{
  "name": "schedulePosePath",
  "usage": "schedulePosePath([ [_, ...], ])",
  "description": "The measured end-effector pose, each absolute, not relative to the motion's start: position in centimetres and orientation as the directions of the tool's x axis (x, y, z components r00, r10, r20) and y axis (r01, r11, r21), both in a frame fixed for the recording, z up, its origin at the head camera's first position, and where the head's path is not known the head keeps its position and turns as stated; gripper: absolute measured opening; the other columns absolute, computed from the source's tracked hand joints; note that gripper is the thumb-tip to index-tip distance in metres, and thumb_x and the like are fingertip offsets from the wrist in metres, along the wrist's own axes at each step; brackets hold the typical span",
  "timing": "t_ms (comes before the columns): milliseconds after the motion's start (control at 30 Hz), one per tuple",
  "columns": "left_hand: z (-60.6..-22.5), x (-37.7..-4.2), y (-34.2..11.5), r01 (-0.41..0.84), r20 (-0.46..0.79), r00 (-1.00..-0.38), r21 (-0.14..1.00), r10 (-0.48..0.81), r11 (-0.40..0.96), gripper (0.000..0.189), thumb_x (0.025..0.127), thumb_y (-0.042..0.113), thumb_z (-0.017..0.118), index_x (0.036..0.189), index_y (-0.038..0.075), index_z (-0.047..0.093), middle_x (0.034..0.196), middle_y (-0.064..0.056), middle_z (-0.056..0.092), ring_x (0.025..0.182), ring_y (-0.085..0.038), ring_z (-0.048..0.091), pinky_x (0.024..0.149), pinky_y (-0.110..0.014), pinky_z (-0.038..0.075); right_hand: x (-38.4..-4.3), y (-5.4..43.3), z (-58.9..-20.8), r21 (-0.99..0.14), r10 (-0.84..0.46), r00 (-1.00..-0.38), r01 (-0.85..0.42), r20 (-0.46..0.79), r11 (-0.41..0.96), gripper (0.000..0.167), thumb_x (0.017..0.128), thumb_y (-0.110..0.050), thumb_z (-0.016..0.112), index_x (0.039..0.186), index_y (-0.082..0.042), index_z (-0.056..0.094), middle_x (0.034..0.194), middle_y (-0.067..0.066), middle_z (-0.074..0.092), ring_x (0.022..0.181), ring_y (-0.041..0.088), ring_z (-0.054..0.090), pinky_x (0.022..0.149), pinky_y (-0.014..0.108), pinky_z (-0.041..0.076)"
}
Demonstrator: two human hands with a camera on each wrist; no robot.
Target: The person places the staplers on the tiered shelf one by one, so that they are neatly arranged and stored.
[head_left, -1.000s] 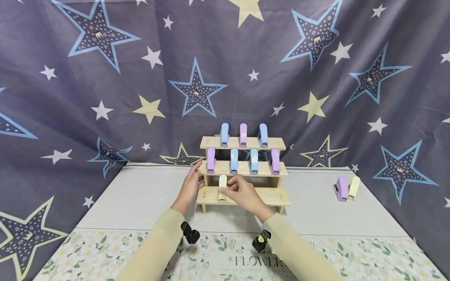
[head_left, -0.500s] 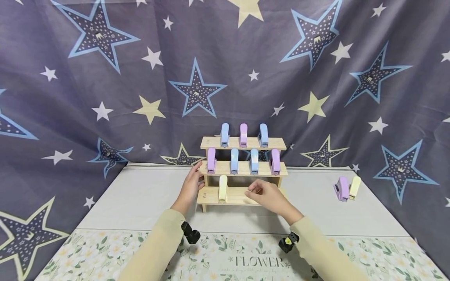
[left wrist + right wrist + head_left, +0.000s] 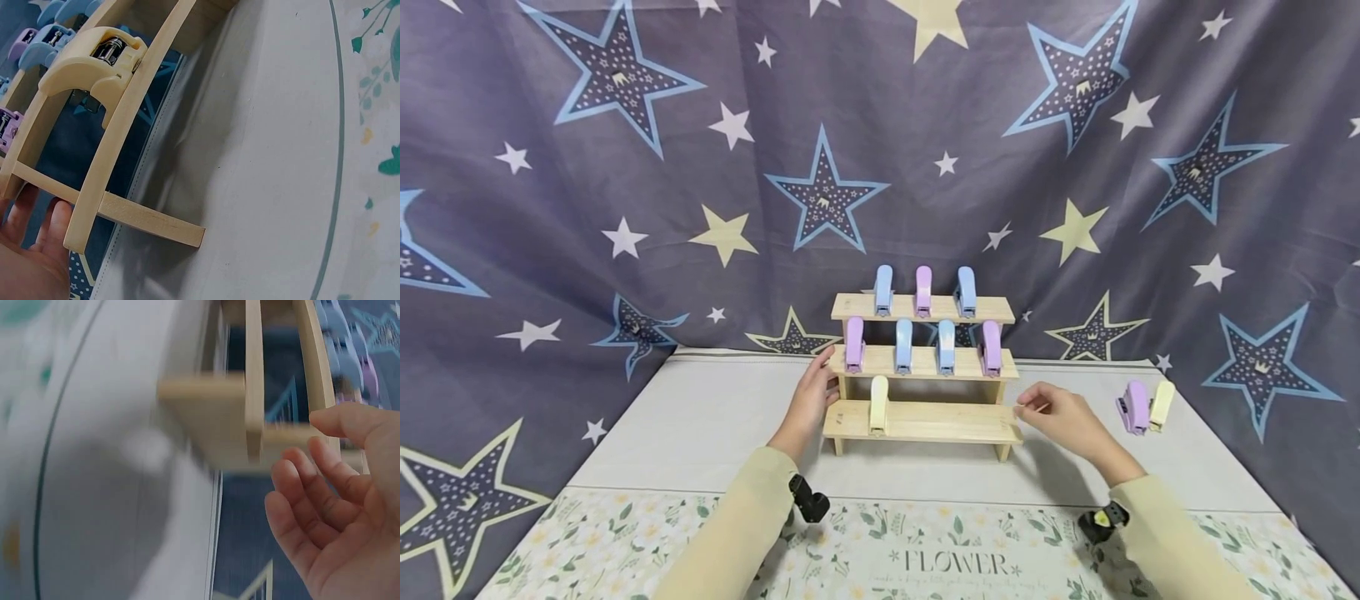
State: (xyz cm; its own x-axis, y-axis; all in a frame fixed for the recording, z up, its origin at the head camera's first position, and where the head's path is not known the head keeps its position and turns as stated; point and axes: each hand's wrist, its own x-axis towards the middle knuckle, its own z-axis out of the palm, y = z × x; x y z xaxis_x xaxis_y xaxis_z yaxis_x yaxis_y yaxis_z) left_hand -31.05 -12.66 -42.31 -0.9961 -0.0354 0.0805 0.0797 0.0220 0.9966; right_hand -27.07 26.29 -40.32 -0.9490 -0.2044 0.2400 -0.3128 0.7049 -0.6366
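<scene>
A three-tier wooden stand (image 3: 943, 422) fills the middle of the head view. My left hand (image 3: 807, 406) touches its left side near the middle tier; in the left wrist view the fingertips (image 3: 57, 219) lie against the side piece. One cream stapler (image 3: 878, 406) stands upright on the left part of the bottom tier. Beyond the stand's right end hovers my right hand (image 3: 1063, 421), fingers loosely bent, holding nothing. To its right, a purple stapler (image 3: 1137, 407) and another cream stapler (image 3: 1162, 406) stand side by side on the table.
Purple staplers (image 3: 854, 344) and blue staplers (image 3: 903, 346) line the middle tier. The top tier carries two blue staplers (image 3: 883, 290) with a pink-purple stapler (image 3: 923, 291) between them. A star-patterned curtain (image 3: 760, 150) hangs behind the table; a floral mat (image 3: 955, 542) covers its front.
My right hand has let go of the cream stapler on the bottom tier and moved right, past the stand's end. My left hand keeps its place at the stand's left side.
</scene>
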Motion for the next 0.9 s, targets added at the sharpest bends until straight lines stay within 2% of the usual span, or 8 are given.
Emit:
schedulePosePath([
  [133, -42.3, -31.0, -12.6, 0.077, 0.077, -0.996, 0.997, -0.032, 0.019, 0.054, 0.105, 0.019, 0.027, 0.158, 0.016, 0.030, 0.154, -0.021, 0.035, 0.133, -0.041, 0.041, 0.114, -0.053, 0.033, -26.9, 29.9, -40.1, -0.603, -0.143, -0.959, -0.267, 0.246, 0.751, 0.022, 0.094, -0.022, 0.069, 0.105, -0.003, 0.067, 0.092, 0.005, 0.070, 0.082, 0.021, 0.066, 0.073, 0.035, 0.053],
  [433, -42.2, -30.9, -12.7, 0.090, 0.091, -0.995, 0.995, -0.029, 0.033, 0.052, 0.107, 0.019, 0.026, 0.159, 0.015, 0.030, 0.155, -0.023, 0.034, 0.134, -0.042, 0.042, 0.113, -0.052, 0.035, -27.2, 37.4, -40.7, -0.539, 0.026, -0.940, -0.173, 0.341, 0.824, 0.039, 0.095, -0.020, 0.065, 0.121, 0.009, 0.060, 0.110, 0.029, 0.067, 0.099, 0.047, 0.066, 0.070, 0.037, 0.055],
  [667, -42.2, -30.9, -12.8, 0.093, 0.094, -0.995, 0.995, -0.025, 0.033, 0.052, 0.107, 0.019, 0.026, 0.159, 0.014, 0.030, 0.154, -0.024, 0.034, 0.134, -0.042, 0.042, 0.113, -0.052, 0.035, -27.4, 40.4, -41.4, -0.553, 0.112, -0.964, -0.042, 0.241, 0.832, 0.051, 0.098, -0.029, 0.060, 0.131, 0.010, 0.053, 0.129, 0.036, 0.054, 0.110, 0.053, 0.057, 0.080, 0.057, 0.052],
  [900, -42.4, -31.0, -12.8, 0.087, 0.089, -0.995, 0.995, -0.039, 0.056, 0.052, 0.107, 0.020, 0.026, 0.158, 0.018, 0.032, 0.153, -0.021, 0.037, 0.132, -0.040, 0.045, 0.111, -0.050, 0.038, -28.0, 41.8, -42.4, -0.613, 0.142, -0.978, 0.020, 0.152, 0.790, 0.064, 0.101, -0.035, 0.054, 0.142, 0.012, 0.040, 0.137, 0.037, 0.047, 0.118, 0.057, 0.048, 0.092, 0.064, 0.043],
])
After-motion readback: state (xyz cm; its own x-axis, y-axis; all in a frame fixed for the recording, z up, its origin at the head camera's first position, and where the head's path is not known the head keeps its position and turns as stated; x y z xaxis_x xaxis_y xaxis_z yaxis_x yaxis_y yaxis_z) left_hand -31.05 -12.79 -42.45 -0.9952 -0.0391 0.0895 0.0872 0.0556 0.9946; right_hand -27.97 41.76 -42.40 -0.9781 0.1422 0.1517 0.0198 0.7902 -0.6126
